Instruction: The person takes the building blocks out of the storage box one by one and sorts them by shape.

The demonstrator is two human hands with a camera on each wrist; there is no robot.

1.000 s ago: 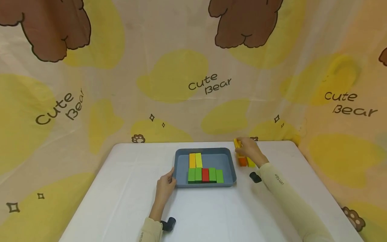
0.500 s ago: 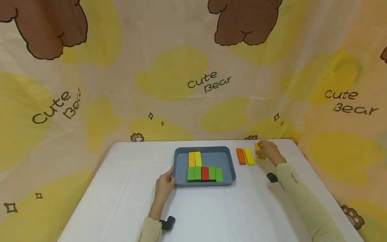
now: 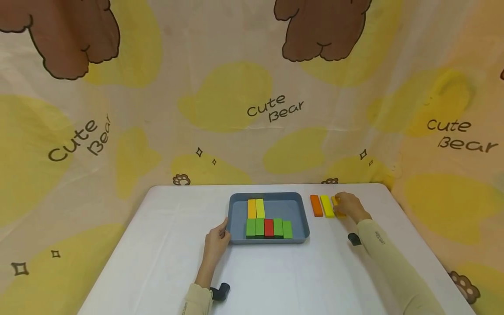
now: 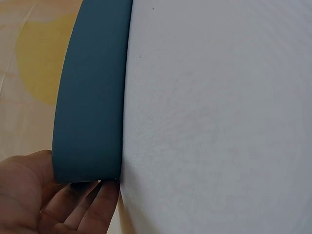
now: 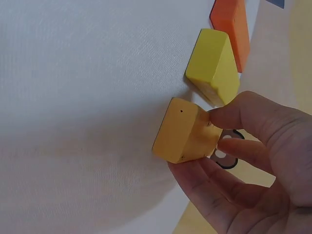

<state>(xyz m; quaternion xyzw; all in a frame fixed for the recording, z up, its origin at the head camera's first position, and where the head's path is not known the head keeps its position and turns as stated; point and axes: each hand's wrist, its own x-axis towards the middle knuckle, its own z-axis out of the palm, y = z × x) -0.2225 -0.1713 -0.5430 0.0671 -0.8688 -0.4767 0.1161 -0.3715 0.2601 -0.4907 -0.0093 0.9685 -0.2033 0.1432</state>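
My left hand (image 3: 215, 241) grips the left edge of a blue-grey tray (image 3: 293, 211), near its front corner. In the left wrist view, the thumb and fingers lie around the tray's wall (image 4: 92, 97). Inside the tray, a row of green blocks with one red block (image 3: 268, 227) among them lies along the front. Behind them sit an amber block (image 3: 252, 208) and a yellow-green block (image 3: 260, 208). To the right of the tray, my right hand (image 3: 351, 207) pinches an amber block (image 5: 178, 130) between thumb and fingers, partly hidden in the head view.
An orange block (image 3: 316, 206) and a yellow block (image 3: 327, 206) lie side by side on the white table (image 3: 267, 280), between tray and right hand. Behind the table's back edge hangs a bear-patterned cloth (image 3: 220, 96).
My right hand has moved right with the amber block, past the orange and yellow blocks, then slightly nearer to me, beside the yellow one. The left hand has kept its grip on the tray.
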